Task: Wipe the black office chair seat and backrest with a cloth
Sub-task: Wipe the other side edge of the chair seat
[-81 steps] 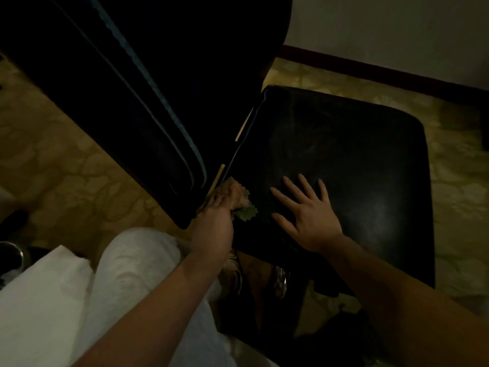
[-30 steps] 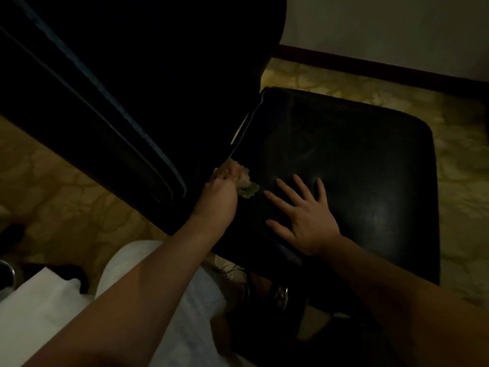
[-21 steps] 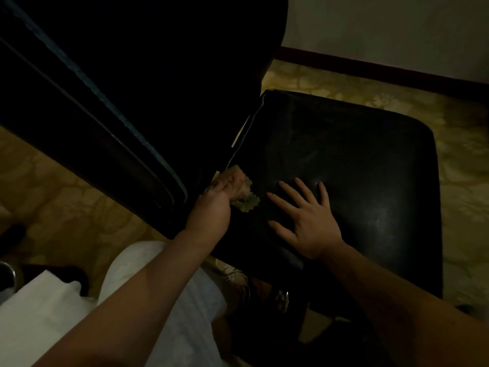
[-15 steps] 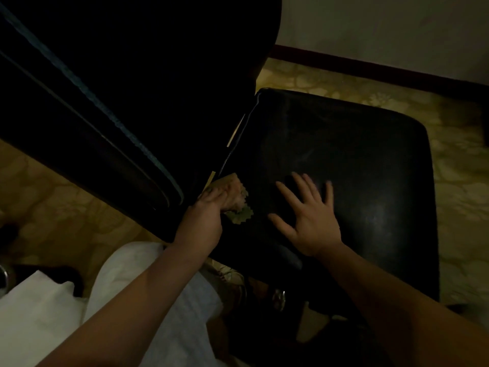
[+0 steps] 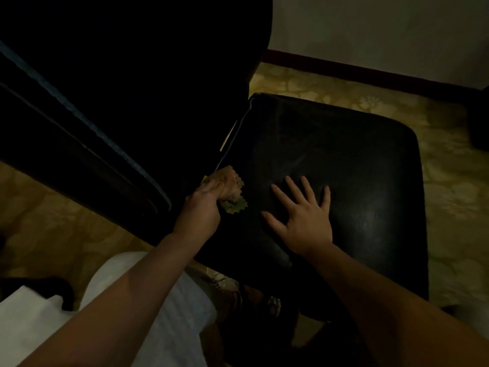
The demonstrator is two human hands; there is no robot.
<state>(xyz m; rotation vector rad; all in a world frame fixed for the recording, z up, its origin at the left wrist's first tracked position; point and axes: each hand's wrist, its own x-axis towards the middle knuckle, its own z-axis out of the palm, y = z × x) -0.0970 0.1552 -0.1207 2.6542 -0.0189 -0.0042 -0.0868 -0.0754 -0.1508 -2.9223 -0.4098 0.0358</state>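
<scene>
Your left hand is curled tight round the bunched cloth, pressing it at the seat's back edge where the backrest meets it; your right hand lies flat, fingers spread, on the middle of the seat, just beside the cloth. Likely trouble: the wad is small, so strokes could skip much of the seat, and its frayed edge could snag in the gap at the seat's back edge and pull from your grip. The flat hand covers seat you'd miss, and leaning on it could shove the seat away across the carpet.
</scene>
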